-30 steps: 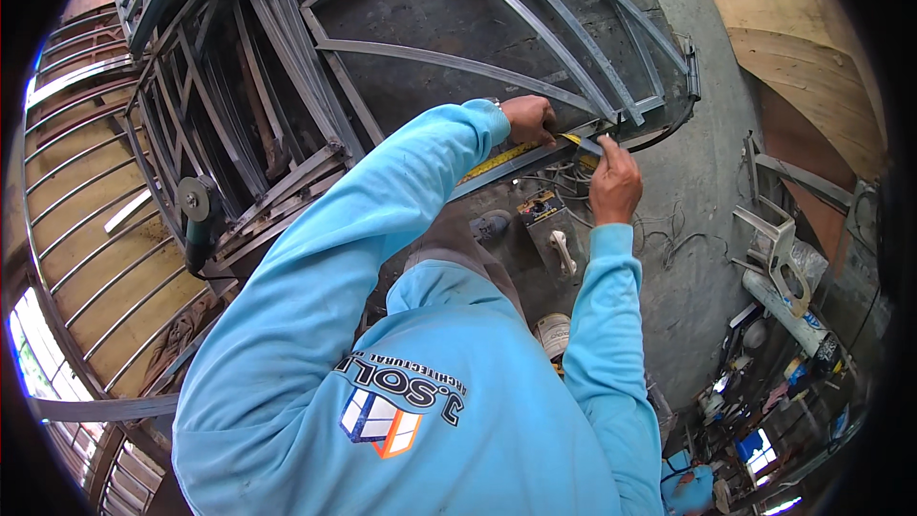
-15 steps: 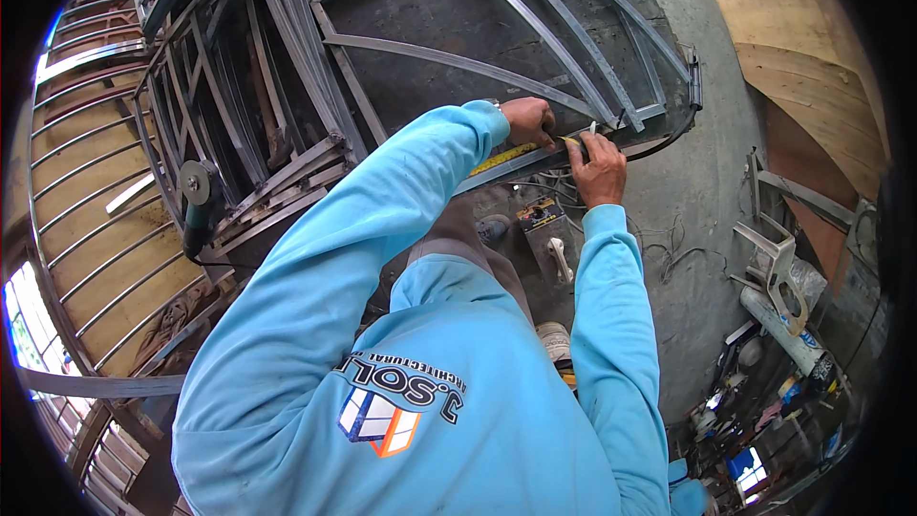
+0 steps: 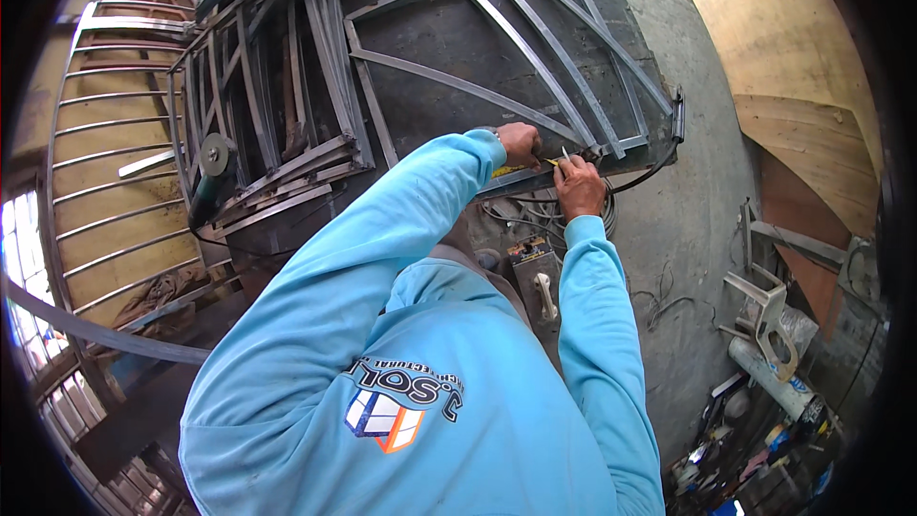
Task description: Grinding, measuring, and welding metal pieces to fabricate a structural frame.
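Observation:
My left hand (image 3: 519,145) is closed at the near edge of a dark work table, pressing a yellow measuring tape (image 3: 502,171) along the bottom bar of a metal frame (image 3: 463,84). Beside it, my right hand (image 3: 579,187) is closed around a thin pale marking stick (image 3: 565,152) whose tip points up, away from me. A bit of yellow tape also shows by its fingertips. The frame, of grey square tubing with slanted and curved bars, lies flat on the table. My fingers hide part of its near bar.
An angle grinder (image 3: 215,158) stands left, by stacked metal frames (image 3: 330,57). Below the table edge sit a box-shaped machine with a white handle (image 3: 544,296) and coiled cables (image 3: 516,215). A clamp-like holder with black cable (image 3: 678,115) hangs at the right corner. Plywood sheets (image 3: 764,29) lie right.
The view has shifted, so the table and frame sit lower in the picture. My hands stay close together at the near bar, and less of the yellow tape shows.

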The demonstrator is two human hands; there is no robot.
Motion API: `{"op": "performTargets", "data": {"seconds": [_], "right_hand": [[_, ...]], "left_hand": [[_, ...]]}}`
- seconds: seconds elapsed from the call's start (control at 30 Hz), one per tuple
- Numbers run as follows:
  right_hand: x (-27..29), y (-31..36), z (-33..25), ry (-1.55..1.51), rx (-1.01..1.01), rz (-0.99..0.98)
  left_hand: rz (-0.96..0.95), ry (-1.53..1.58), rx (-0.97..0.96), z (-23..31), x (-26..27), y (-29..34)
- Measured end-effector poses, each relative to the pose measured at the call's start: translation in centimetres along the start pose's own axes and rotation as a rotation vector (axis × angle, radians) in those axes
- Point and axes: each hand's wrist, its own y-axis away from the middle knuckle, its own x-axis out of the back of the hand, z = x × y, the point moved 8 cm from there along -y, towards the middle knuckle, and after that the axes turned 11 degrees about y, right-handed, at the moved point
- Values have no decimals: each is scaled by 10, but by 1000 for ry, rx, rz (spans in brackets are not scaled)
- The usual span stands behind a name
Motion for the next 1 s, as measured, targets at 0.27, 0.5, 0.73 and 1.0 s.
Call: {"op": "performTargets", "data": {"seconds": [0.27,0.5,0.73,1.0], "right_hand": [[21,-6,26,-185,-10,46],[87,-85,16,-291,144,70],[76,-253,-57,-190,225,-127],[13,-377,-103,-55,156,-360]], "left_hand": [[364,48,117,2,21,77],[1117,-240,-301,69,129,158],[813,1557,72,-92,157,52],[1056,2017,-112,-174,215,0]]}}
